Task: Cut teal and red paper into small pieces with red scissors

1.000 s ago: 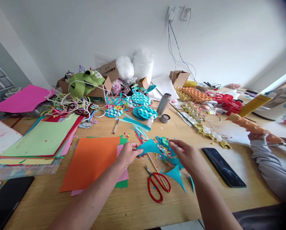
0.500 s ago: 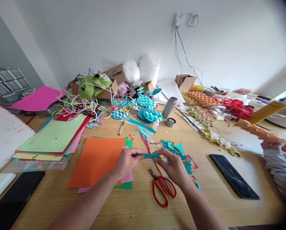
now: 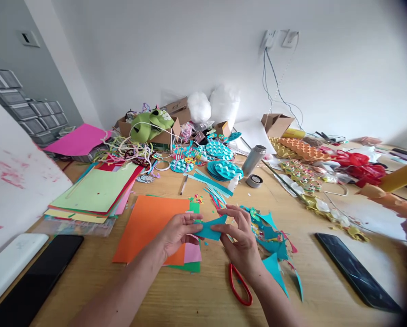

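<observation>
A small piece of blue paper [image 3: 209, 229] is stretched between my two hands above the table. My left hand [image 3: 180, 232] pinches its left end between thumb and fingers. At the right end, my right hand [image 3: 239, 234] grips the paper, with its thumb behind and fingers bent over the edge. Beneath my right hand and wrist lie red-handled scissors [image 3: 240, 286]; only part of a handle shows, and the blades are hidden. Blue paper scraps [image 3: 273, 247] are heaped just right of my right hand. Orange paper [image 3: 152, 227] lies beside my left hand, over pink and green sheets.
Stacked coloured paper [image 3: 94, 188] and a black phone [image 3: 36, 281] lie at left. Another phone [image 3: 355, 270] rests at right. Farther back are a metal flask [image 3: 254, 160], a glue bottle [image 3: 233, 183], blue scalloped discs [image 3: 224, 169], a pen [image 3: 184, 184] and craft boxes.
The blue paper has been turned so its broad face shows, and my right-hand fingers have shifted on it. My right hand now covers most of the scissors. The camera view has swung left.
</observation>
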Tool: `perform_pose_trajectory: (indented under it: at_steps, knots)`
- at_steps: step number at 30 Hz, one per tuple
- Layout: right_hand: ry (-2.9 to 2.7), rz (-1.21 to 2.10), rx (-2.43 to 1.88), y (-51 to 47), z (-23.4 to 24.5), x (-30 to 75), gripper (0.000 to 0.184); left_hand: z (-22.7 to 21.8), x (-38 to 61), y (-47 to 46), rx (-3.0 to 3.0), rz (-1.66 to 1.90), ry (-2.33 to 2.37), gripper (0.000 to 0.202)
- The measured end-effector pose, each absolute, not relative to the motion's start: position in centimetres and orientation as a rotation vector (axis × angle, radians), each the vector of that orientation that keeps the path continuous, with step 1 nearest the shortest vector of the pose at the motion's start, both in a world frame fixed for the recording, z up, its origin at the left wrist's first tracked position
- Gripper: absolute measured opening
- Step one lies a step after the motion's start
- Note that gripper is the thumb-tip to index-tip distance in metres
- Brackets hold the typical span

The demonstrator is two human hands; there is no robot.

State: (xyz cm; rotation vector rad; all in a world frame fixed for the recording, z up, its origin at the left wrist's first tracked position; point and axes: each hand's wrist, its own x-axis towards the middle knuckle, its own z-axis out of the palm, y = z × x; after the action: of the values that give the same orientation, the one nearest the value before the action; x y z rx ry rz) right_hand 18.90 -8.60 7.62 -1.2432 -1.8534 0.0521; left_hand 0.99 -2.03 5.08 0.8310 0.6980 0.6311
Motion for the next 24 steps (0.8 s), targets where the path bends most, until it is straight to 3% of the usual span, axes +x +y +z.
perform_pose_trajectory:
  at_steps: [5,9,12,24]
  knots:
    - [-1.609,0.132,-1.379,-8.5,7.0,18.6,0.033,4.8,1.0,-1.9,0.89,0.842,0.83,0.044]
    - [-1.279,0.67,-1.407,-8.3,5.9,18.1,0.045,4.5,1.2,-1.8,1.003,0.934,0.923,0.041]
    - [-1.282,0.99,-1.443,-7.9,5.1,17.6,0.035,4.1,1.4,-2.0,1.029,0.931,0.919,0.04]
    - [-1.534,1.011,-1.577,-8.3,5.7,17.6,0.025,2.7,0.5,-1.8,1.244,0.669,0.802,0.025]
